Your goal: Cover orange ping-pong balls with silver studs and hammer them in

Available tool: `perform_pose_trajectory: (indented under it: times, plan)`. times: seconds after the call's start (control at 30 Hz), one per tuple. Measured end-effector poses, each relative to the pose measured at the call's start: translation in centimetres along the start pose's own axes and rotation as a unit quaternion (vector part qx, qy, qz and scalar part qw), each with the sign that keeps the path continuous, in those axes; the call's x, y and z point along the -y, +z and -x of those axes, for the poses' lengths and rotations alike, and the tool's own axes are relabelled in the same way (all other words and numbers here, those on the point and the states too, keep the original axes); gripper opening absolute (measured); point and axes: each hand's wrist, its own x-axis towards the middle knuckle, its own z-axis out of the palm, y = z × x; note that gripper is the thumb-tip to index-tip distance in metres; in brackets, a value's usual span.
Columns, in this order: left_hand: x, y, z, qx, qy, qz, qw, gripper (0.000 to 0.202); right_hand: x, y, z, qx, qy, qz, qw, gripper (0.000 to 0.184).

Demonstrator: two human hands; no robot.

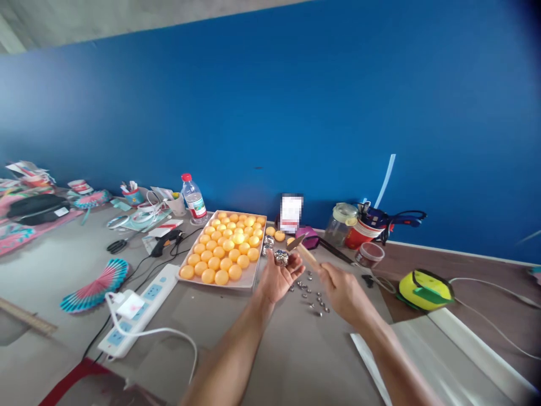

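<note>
My left hand is turned palm up, its fingers curled around a shiny silver-covered ball. My right hand grips the wooden handle of a small hammer. The hammer's dark head is just above and to the right of the ball, apparently apart from it. More silver-covered balls sit on the table behind my left hand. Small shiny metal pieces, too small to name surely, are scattered between and below my hands. Several orange balls lie loose behind the hammer.
A shallow tray full of orange balls is at left, with a water bottle behind it. A power strip, paper fan and glue gun lie farther left. A jug, red cups and yellow-green pouch stand right.
</note>
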Motion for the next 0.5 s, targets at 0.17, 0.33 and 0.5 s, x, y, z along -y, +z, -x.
perform_pose_trajectory:
  times: [0.17, 0.33, 0.5]
  plan:
    - [0.16, 0.43, -0.06, -0.026, 0.042, -0.067, 0.997, 0.05, 0.33, 0.13, 0.38, -0.01, -0.004, 0.022, 1.0, 0.024]
    - [-0.02, 0.65, -0.18, -0.054, 0.073, -0.119, 0.989, 0.049, 0.55, 0.57, 0.43, 0.019, 0.003, 0.062, 0.998, 0.023]
    - [-0.08, 0.7, -0.26, -0.05, 0.098, -0.125, 0.986, 0.043, 0.67, 0.71, 0.62, -0.008, -0.018, 0.053, 0.998, 0.022]
